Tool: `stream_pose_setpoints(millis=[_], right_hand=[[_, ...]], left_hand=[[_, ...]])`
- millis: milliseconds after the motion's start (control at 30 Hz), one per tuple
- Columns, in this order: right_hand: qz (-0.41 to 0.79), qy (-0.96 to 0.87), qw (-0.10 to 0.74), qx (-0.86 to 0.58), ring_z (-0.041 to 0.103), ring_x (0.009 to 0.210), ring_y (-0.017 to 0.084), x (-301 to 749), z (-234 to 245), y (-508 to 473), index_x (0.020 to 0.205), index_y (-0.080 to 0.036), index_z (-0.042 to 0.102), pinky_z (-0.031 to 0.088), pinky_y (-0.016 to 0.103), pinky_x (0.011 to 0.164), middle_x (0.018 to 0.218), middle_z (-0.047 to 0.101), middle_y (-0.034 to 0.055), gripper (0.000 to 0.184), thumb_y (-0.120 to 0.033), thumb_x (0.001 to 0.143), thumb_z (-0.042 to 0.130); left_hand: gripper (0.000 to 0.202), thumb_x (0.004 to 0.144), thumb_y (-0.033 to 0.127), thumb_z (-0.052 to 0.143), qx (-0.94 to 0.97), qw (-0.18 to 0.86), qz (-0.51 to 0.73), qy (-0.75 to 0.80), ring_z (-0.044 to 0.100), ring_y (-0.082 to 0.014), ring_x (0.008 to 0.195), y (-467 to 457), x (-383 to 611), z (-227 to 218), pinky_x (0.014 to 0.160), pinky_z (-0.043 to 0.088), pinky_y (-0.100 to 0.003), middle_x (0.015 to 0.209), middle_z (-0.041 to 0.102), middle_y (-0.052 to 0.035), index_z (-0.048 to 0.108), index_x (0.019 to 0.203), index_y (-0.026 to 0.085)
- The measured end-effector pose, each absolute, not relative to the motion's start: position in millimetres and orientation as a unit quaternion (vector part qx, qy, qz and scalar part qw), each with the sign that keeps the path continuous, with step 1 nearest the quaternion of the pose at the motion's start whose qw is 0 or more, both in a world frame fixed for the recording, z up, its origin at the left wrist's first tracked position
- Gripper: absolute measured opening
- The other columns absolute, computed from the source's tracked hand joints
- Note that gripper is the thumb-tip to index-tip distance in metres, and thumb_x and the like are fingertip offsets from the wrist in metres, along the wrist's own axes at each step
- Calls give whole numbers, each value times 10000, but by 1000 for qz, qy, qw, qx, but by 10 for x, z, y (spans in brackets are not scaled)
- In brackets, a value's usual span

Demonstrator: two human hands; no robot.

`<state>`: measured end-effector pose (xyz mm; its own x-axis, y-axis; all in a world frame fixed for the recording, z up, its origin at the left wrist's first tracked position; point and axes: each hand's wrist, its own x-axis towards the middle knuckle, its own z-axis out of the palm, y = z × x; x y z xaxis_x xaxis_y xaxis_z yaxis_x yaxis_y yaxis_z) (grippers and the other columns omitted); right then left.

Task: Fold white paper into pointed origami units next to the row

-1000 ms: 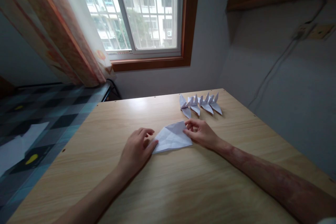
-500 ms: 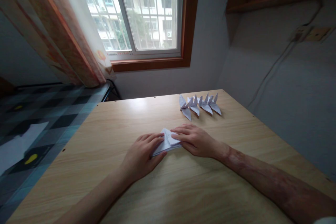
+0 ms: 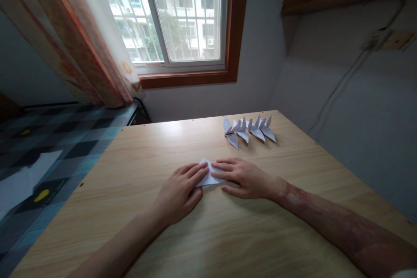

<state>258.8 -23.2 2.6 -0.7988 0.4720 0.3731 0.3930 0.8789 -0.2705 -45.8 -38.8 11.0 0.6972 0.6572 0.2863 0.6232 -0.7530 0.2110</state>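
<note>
A folded piece of white paper (image 3: 209, 177) lies on the wooden table (image 3: 228, 234), mostly covered by both hands. My left hand (image 3: 180, 191) lies flat with its fingers stretched over the paper's left part. My right hand (image 3: 243, 177) presses flat on the paper's right part, fingers pointing left. The fingertips of the two hands nearly meet over the paper. Only a small white strip shows between them.
Several folded white paper cranes (image 3: 249, 129) stand in a row at the table's far right. A window (image 3: 182, 17) with a curtain (image 3: 78, 39) is behind the table. A bed with a checked cover (image 3: 48, 147) and a white sheet (image 3: 19, 182) lies left.
The paper was open as a wide creased shape held at its corners. It has been folded over smaller, and both hands now lie flat on it, pressing it down.
</note>
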Motion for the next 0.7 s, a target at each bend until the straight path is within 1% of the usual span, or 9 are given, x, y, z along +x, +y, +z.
stream_pose_setpoints(millis=[100,200,300,367,467,533,600,633,700], right_hand=[[88,-938,238,-236,599,1496,324,2570,16,-226,1567,-190,626,496,514,1252,1613,638,152,540,-343,1052,683],[82,-931,262,-240,686,1385,297,2569,1,-206,1477,-204,701,537,485,1203,1478,749,121,449,-309,1041,678],[75,-925,289,-235,765,1243,265,2582,-9,-191,1288,-259,802,575,464,1138,1321,832,60,286,-256,1046,649],[65,-920,310,-232,808,1131,254,2593,-18,-190,1144,-276,836,594,465,1084,1208,869,30,229,-223,1045,635],[55,-912,334,-234,844,935,237,2607,-41,-202,978,-280,837,603,475,1033,1041,892,11,233,-206,1042,626],[61,-907,339,-243,844,864,226,2612,-57,-213,905,-283,828,603,474,1032,983,892,10,258,-215,1043,622],[70,-905,337,-248,849,895,225,2612,-63,-218,905,-282,831,611,457,1030,993,891,12,259,-223,1043,620],[73,-907,332,-248,850,956,231,2609,-60,-217,957,-279,841,616,449,1033,1046,890,19,236,-228,1040,625],[75,-915,311,-246,822,1138,259,2603,-45,-207,1164,-261,836,610,453,1082,1234,862,46,228,-257,1034,648]], left_hand=[[597,1013,205,584,920,48,171,349,588,-322,1487,-373,-467,77,1234,510,-562,1666,599,-53,589,1602,307],[514,1056,243,576,918,41,179,352,612,-318,1466,-376,-460,69,1212,534,-548,1639,627,-63,626,1564,297],[469,1065,267,587,916,30,182,355,632,-324,1447,-388,-444,82,1197,546,-550,1612,651,-82,656,1528,281],[455,1058,272,596,915,28,187,356,645,-333,1433,-395,-432,94,1189,551,-562,1598,662,-93,672,1507,271],[444,1050,273,598,914,27,193,357,657,-340,1415,-400,-416,107,1174,563,-570,1582,676,-97,688,1485,269],[441,1047,266,595,914,24,191,358,659,-340,1413,-401,-408,112,1165,570,-565,1580,678,-95,690,1478,266],[435,1047,258,591,915,18,185,360,664,-339,1406,-403,-402,117,1165,571,-562,1577,681,-93,687,1471,258],[432,1047,256,591,915,16,183,360,665,-338,1405,-403,-401,119,1168,570,-560,1575,682,-93,686,1468,255],[427,1047,253,591,916,18,182,356,663,-335,1409,-401,-403,122,1178,568,-552,1576,681,-95,683,1464,250]])
